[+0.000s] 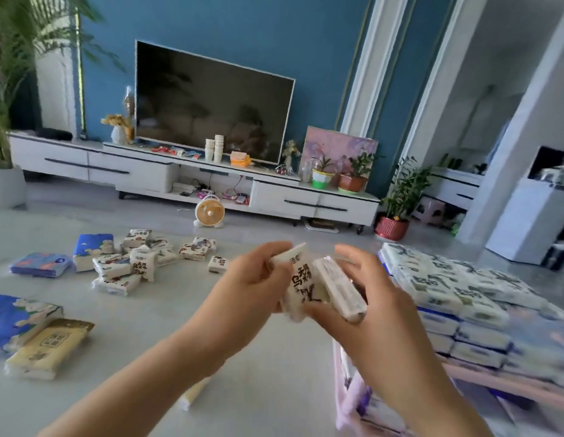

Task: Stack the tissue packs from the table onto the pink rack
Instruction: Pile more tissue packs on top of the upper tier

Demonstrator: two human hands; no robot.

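Note:
Both hands meet in the middle of the head view around small white tissue packs. My left hand [257,279] grips a pack with black characters [301,283]. My right hand [362,305] holds a second white pack [340,290] edge-on beside it. The two packs touch. To the right stands the pink rack [482,378], its top shelf loaded with several layers of blue-and-white tissue packs [457,298]. More small packs [138,263] lie scattered on the pale surface at left, with larger blue packs [40,263] and a yellow pack [47,348].
A white TV cabinet [192,178] with a television runs along the blue wall. A small orange fan [209,212] sits in front of it. Potted plants stand at far left and at right [397,200]. A yellowish pack [192,394] lies under my left forearm.

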